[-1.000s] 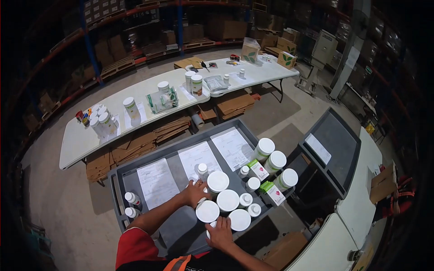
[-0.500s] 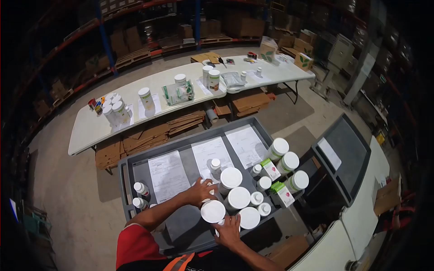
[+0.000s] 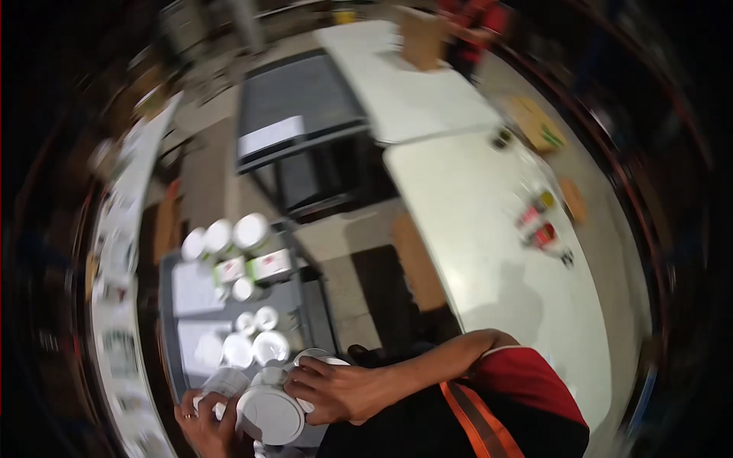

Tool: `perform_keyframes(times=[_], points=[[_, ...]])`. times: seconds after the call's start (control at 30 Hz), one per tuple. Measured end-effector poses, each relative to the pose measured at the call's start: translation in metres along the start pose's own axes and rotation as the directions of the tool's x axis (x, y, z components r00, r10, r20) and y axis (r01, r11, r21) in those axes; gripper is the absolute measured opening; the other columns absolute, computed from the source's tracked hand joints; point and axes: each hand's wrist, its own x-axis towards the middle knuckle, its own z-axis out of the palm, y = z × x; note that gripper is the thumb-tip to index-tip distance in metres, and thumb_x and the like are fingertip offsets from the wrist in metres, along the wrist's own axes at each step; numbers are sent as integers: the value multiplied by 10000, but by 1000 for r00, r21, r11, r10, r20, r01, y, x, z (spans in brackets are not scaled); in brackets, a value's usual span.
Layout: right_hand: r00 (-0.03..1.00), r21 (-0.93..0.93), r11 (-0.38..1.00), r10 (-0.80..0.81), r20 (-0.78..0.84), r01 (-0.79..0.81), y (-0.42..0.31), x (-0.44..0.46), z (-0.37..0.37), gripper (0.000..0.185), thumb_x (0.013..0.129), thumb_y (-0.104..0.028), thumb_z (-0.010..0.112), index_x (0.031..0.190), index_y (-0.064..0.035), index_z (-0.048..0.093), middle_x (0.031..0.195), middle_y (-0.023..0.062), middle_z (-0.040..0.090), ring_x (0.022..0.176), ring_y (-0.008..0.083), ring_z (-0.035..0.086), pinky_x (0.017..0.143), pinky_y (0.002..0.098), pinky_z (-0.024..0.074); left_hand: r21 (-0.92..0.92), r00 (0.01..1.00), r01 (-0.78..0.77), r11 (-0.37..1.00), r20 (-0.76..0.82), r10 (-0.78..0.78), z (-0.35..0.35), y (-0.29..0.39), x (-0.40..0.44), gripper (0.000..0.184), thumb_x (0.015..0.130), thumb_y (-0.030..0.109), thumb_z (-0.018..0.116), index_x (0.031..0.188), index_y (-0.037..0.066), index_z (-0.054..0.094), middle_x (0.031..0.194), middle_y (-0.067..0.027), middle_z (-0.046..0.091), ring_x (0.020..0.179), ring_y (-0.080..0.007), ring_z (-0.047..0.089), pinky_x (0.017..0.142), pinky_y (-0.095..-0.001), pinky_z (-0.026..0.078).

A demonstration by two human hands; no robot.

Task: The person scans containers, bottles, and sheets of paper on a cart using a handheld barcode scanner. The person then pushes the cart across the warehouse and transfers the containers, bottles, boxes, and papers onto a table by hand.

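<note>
A: Log the change, L to R.

B: View had swung right. Far worktop [image 3: 114, 317] slid to the L edge, blurred. Next, grey tray [image 3: 169, 328] w/ paper sheets [image 3: 197, 286] and two lidded tubs [image 3: 238, 349], apart from the hands.

A: L hand?

B: L hand [image 3: 206, 431] was at tray's near end, fingers clamped on a white cont. [image 3: 208, 402], mostly hidden.

A: Between hands?

B: Big white tub [image 3: 271, 416], lid facing cam. Lid looked larger than ½ sec earlier, so prob. lifted; base not visible, unconfirmed.

A: R hand?

B: R hand [image 3: 340, 391] pressed in from other side, fingers curled tight on a second cont. [image 3: 305, 404] beside the tub; exact grip blurred.

A: Further R?

B: Cardboard box [image 3: 422, 40] on back worktop [image 3: 405, 107], another person [image 3: 489, 15] beside it; side worktop [image 3: 489, 221], prev. at view's edge, filled much of the R.

A: Meaning?

B: Our read: pcs. handled as one squeezed bundle, both hands needed. Inner pcs. could slip if pressure eased.
</note>
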Motion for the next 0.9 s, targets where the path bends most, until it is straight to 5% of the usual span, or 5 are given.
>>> perform_keyframes(times=[0.1,0.13,0.37,0.67,0.9], points=[[975,-153,964,206,-85,-217,-18,-68,-25,301,588,-273,779,856,-152,719,1207,217,520,1226,414,439,1064,559,306,-43,957,-266,963,-135,259,-19,54,77,301,739,217,724,1027,134,701,1133,-62,596,1121,-368,533,914,-496,449],[955,-201,934,280,-102,-296,-24,-90,-34,266,612,-301,773,836,-165,729,1195,210,519,1225,410,430,1076,562,282,-172,929,-320,932,-252,273,5,73,98,599,458,135,722,1057,134,731,1101,-88,572,1178,-416,466,1016,-556,351],[531,-295,455,799,-283,-841,-67,-254,-43,452,565,-160,824,1003,-133,714,1293,237,532,1279,417,464,1105,599,332,-218,654,-754,620,-338,676,85,245,252,609,484,120,767,1090,170,732,1124,-72,568,1198,-389,469,1022,-547,319],[-41,-104,-113,844,-535,-988,-128,-453,0,412,594,-213,782,1005,-253,776,1224,178,559,1212,358,497,1077,594,347,-379,270,-916,129,-347,898,174,529,316,590,476,143,807,1062,167,735,1158,-46,585,1196,-341,486,976,-510,338],[-141,-9,-171,839,-525,-985,-168,-563,13,523,582,-236,795,1102,-285,764,1284,189,552,1280,362,467,1085,642,320,-321,78,-947,23,-157,985,181,667,321,588,547,251,857,1115,200,717,1248,-23,544,1267,-346,419,1005,-604,305]])
